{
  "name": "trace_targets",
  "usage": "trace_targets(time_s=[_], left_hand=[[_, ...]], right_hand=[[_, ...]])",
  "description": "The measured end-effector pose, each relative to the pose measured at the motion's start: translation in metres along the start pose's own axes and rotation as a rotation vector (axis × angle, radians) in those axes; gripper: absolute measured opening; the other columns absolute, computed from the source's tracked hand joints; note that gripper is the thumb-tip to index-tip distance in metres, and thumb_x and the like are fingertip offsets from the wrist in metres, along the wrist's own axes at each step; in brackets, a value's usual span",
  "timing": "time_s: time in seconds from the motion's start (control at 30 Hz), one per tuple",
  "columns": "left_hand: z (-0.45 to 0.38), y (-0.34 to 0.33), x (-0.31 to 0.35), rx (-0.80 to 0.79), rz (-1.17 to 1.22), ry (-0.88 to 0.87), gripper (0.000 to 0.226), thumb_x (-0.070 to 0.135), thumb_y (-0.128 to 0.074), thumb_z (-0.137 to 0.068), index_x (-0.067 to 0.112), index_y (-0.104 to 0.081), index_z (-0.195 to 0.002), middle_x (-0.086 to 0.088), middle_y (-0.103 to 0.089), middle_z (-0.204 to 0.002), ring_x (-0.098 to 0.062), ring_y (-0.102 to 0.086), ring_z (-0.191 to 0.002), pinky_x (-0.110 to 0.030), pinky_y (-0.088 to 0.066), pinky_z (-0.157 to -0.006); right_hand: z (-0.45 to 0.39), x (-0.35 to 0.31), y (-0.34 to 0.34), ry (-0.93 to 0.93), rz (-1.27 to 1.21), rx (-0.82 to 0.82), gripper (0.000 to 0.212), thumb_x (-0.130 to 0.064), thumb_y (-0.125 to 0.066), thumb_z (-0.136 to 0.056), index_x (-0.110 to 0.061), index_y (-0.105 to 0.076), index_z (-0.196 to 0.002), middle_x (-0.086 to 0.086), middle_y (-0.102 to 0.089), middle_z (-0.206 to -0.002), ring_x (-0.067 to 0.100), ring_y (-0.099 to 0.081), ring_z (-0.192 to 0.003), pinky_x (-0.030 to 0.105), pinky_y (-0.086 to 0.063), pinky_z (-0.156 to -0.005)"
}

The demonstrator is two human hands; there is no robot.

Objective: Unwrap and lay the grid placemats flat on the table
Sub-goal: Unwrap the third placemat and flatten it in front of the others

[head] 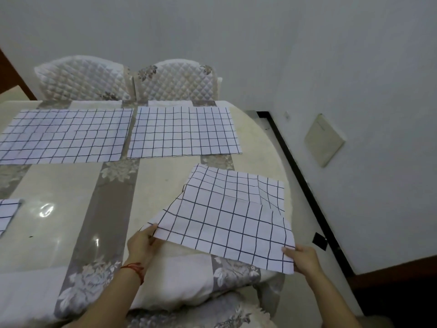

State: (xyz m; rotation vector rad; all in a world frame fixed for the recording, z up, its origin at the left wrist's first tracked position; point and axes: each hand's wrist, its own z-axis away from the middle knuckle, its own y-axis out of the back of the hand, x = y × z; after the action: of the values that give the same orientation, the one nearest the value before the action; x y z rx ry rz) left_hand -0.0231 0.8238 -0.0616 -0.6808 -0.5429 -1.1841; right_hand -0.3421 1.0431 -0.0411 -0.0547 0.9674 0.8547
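Placemats already spread give the reason for the layout: at the far left edge a partly visible grid mat (8, 213) lies near the person, cut off by the frame, and across the far side of the table (59, 197) two more sit flat side by side, the far-left placemat (66, 136) and the far-middle placemat (183, 132), their inner edges close but apart, each in front of a quilted chair (175, 80) as if marking a seat. Nearer, the left hand (142, 245), a red string at its wrist, pinches the near-left corner of the held placemat (231, 216), thumb on top and fingers curled beneath. This mat is on the near right of the table, its far half resting on the cloth with a crease and a fold still in it, its near edge lifted. The right hand (303, 259) clamps the near-right corner likewise. Holding both near corners apart likely lets the person pull the cloth taut and lower it square to the table edge.
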Motion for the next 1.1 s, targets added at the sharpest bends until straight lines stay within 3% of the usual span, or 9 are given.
trace_targets(time_s=[0.07,0.13,0.27,0.37,0.47,0.57,0.73,0.9,1.1], left_hand=[[0.005,0.015,0.000,-0.052,0.060,0.026,0.033,-0.008,-0.051,-0.077,0.009,-0.069,-0.055,-0.003,-0.066,-0.060,-0.016,-0.066,-0.060,-0.023,-0.055,-0.054],[0.007,0.030,0.002,-0.072,0.144,0.055,0.036,-0.008,-0.044,-0.079,0.011,-0.066,-0.057,-0.001,-0.066,-0.053,-0.013,-0.065,-0.053,-0.020,-0.055,-0.048],[0.003,0.049,0.014,-0.075,0.303,0.110,0.016,0.018,-0.047,-0.090,0.012,-0.060,-0.082,-0.004,-0.068,-0.075,-0.017,-0.061,-0.077,-0.027,-0.059,-0.054],[-0.008,0.047,0.023,-0.066,0.164,0.103,0.035,0.036,-0.044,-0.093,0.013,-0.069,-0.090,-0.007,-0.066,-0.083,-0.018,-0.060,-0.071,-0.024,-0.056,-0.051],[-0.020,0.038,0.030,-0.089,0.018,0.125,0.043,0.041,-0.041,-0.094,0.006,-0.061,-0.109,-0.008,-0.060,-0.093,-0.022,-0.058,-0.081,-0.032,-0.049,-0.072],[-0.031,0.024,0.034,-0.162,-0.180,0.150,0.044,0.028,-0.048,-0.093,0.001,-0.048,-0.128,-0.009,-0.059,-0.094,-0.019,-0.054,-0.080,-0.030,-0.045,-0.069],[-0.043,-0.006,0.033,-0.120,-0.561,0.052,0.029,0.009,-0.066,-0.080,-0.008,-0.062,-0.103,-0.023,-0.063,-0.106,-0.030,-0.060,-0.082,-0.032,-0.047,-0.061],[-0.048,0.001,0.051,-0.116,-0.376,0.000,0.012,0.003,-0.056,-0.086,0.012,-0.060,-0.079,-0.014,-0.059,-0.097,-0.023,-0.056,-0.079,-0.040,-0.047,-0.089],[-0.017,0.052,0.072,0.126,-0.312,-0.240,0.026,0.000,-0.062,-0.081,0.000,-0.062,-0.107,-0.014,-0.062,-0.096,-0.027,-0.053,-0.098,-0.040,-0.043,-0.096]], right_hand=[[-0.004,0.001,-0.004,0.030,0.036,0.008,0.005,0.004,-0.065,-0.079,0.009,-0.065,-0.080,0.023,-0.065,-0.083,0.028,-0.060,-0.072,0.042,-0.053,-0.072],[-0.009,0.002,-0.008,0.056,0.068,-0.004,0.007,0.004,-0.065,-0.079,0.004,-0.065,-0.072,0.013,-0.065,-0.071,0.025,-0.059,-0.069,0.036,-0.050,-0.068],[-0.015,-0.001,-0.014,0.110,0.140,-0.034,0.022,0.004,-0.064,-0.080,-0.005,-0.060,-0.060,0.005,-0.059,-0.061,0.016,-0.053,-0.057,0.019,-0.046,-0.046],[-0.024,-0.002,-0.010,0.134,0.202,-0.007,0.024,0.003,-0.065,-0.079,-0.007,-0.059,-0.058,0.007,-0.060,-0.059,0.020,-0.056,-0.062,0.025,-0.044,-0.056],[-0.030,-0.002,0.000,0.129,0.258,0.002,0.012,-0.001,-0.065,-0.080,-0.003,-0.063,-0.068,0.015,-0.064,-0.070,0.025,-0.059,-0.074,0.030,-0.045,-0.068],[-0.033,-0.001,0.010,0.110,0.285,0.025,0.016,-0.004,-0.066,-0.080,0.003,-0.063,-0.066,0.025,-0.063,-0.070,0.023,-0.056,-0.070,0.028,-0.040,-0.066],[-0.040,0.000,0.013,0.111,0.284,0.012,0.008,0.000,-0.066,-0.079,0.006,-0.065,-0.073,0.019,-0.064,-0.075,0.024,-0.056,-0.073,0.031,-0.042,-0.069],[-0.039,-0.006,0.003,0.115,0.273,0.010,0.022,0.002,-0.066,-0.078,-0.007,-0.060,-0.058,0.014,-0.061,-0.066,0.021,-0.053,-0.064,0.030,-0.042,-0.064],[-0.041,-0.023,-0.038,0.146,0.320,-0.097,0.024,-0.003,-0.069,-0.077,-0.013,-0.061,-0.057,0.009,-0.064,-0.064,0.025,-0.060,-0.071,0.046,-0.053,-0.077]])
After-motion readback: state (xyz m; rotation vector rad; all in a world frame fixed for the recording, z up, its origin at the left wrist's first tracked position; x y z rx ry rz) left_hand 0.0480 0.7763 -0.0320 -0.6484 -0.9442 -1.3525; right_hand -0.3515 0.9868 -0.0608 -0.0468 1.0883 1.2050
